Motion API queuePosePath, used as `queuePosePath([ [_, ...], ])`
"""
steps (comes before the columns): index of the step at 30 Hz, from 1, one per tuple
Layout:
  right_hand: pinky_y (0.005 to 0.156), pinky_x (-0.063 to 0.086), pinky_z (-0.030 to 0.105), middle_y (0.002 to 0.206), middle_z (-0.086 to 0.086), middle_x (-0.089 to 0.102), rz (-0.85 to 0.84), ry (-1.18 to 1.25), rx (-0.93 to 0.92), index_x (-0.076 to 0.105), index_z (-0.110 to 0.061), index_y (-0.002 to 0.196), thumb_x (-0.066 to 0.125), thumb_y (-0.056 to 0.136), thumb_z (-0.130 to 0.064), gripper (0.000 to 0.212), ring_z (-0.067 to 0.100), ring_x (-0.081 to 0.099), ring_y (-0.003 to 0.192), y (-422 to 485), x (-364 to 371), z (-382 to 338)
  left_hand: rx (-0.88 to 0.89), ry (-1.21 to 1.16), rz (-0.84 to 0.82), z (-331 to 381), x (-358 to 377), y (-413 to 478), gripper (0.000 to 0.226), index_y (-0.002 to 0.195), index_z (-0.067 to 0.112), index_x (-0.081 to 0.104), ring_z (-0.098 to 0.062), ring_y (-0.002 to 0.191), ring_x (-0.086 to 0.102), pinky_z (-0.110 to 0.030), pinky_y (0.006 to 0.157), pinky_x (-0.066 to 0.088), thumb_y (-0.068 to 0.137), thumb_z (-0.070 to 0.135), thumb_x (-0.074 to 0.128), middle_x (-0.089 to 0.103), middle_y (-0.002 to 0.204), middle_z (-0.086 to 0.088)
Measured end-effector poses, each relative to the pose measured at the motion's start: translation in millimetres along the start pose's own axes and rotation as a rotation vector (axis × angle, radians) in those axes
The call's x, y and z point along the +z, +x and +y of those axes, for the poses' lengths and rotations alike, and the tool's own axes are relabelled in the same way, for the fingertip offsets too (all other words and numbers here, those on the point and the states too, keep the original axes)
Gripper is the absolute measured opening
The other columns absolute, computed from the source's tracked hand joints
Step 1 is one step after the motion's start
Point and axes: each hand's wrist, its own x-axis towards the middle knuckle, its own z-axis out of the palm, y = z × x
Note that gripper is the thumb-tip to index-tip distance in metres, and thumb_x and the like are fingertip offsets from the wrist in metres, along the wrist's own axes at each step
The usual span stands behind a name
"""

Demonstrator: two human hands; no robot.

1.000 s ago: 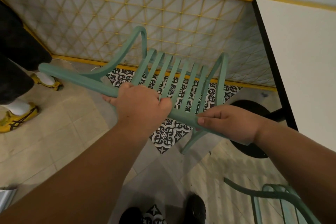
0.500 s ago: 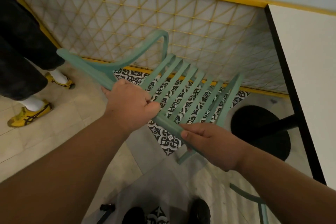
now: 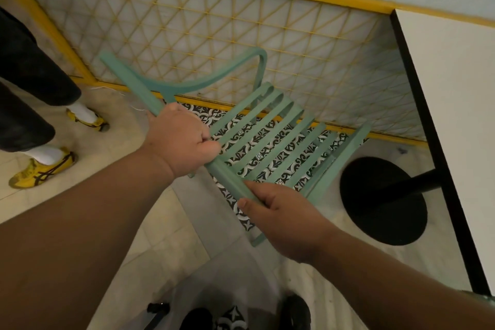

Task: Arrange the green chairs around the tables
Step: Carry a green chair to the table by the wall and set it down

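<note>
I hold a green slatted chair (image 3: 270, 126) by the top rail of its backrest, tilted, in the middle of the head view. My left hand (image 3: 182, 139) grips the rail near its left end, beside the curved armrest. My right hand (image 3: 278, 211) grips the same rail lower right. The chair's seat end points toward the yellow lattice fence. The white table (image 3: 460, 115) with a black edge stands to the right, its round black base (image 3: 383, 201) just right of the chair.
A yellow-framed lattice fence (image 3: 187, 21) runs along the far side. Another person in dark trousers and yellow shoes (image 3: 40, 169) stands at the left. My own dark shoes (image 3: 294, 313) show at the bottom. Patterned black-and-white tiles lie under the chair.
The chair has swung clockwise, its left end rising and its right side moving toward the table base. Both hands kept their grip. The second green chair at lower right has left view.
</note>
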Motion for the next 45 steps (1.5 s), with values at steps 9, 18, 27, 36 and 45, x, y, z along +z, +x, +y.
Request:
queuePosePath([
  [9, 0.050, 0.037, 0.012, 0.066, -0.031, 0.057, 0.063, 0.083, -0.028, 0.058, -0.041, 0.129, 0.050, 0.101, -0.045, 0.029, -0.006, 0.052, 0.055, 13.9, 37.3, -17.8, 0.084, 0.069, -0.026, -24.7, -13.5, 11.1, 0.035, 0.042, 0.017, 0.032, -0.031, 0.057, 0.045, -0.037, 0.065, 0.033, 0.067, 0.043, 0.031, 0.035, 0.045, -0.003],
  [18, 0.051, 0.040, 0.026, 0.063, -0.011, 0.056, 0.130, 0.150, 0.005, 0.063, -0.035, 0.109, 0.047, 0.100, -0.046, 0.021, 0.003, 0.049, 0.053, 37.4, 52.7, -36.5, -0.013, 0.120, -0.163, -41.5, -25.7, 35.2, 0.038, 0.050, 0.011, 0.049, -0.031, 0.075, 0.048, -0.046, 0.087, 0.047, 0.071, 0.038, 0.035, 0.052, 0.056, -0.008],
  [27, 0.044, 0.045, 0.017, 0.067, -0.024, 0.063, 0.119, 0.250, 0.005, 0.063, -0.054, 0.110, 0.053, 0.096, -0.051, 0.017, -0.005, 0.054, 0.050, 43.3, 53.0, -29.7, -0.134, 0.074, -0.202, -40.0, -27.8, 34.0, 0.059, 0.073, 0.024, 0.077, -0.033, 0.127, 0.044, -0.058, 0.112, 0.030, 0.066, 0.048, 0.024, 0.068, 0.125, -0.001],
  [36, 0.112, 0.039, 0.040, 0.127, -0.013, 0.060, 0.171, 0.103, 0.152, 0.064, -0.039, 0.134, 0.050, 0.100, -0.054, 0.039, 0.009, 0.055, 0.118, 28.5, 6.6, 79.3, -0.697, -0.462, 0.064, 41.7, -2.9, -14.7, 0.053, 0.127, 0.025, 0.056, -0.039, 0.140, 0.032, -0.047, 0.113, 0.034, 0.078, 0.044, 0.059, 0.010, 0.164, -0.007],
  [45, 0.118, 0.034, 0.042, 0.151, 0.006, 0.051, 0.179, -0.356, 0.156, 0.052, -0.023, 0.148, 0.044, 0.102, -0.058, 0.059, 0.024, 0.043, 0.140, 67.6, -47.7, 140.6, -0.810, -0.247, 0.123, 89.8, 5.2, -19.9, 0.052, 0.141, 0.023, 0.053, -0.043, 0.131, 0.043, -0.050, 0.103, 0.044, 0.092, 0.040, 0.060, 0.002, 0.166, -0.016],
])
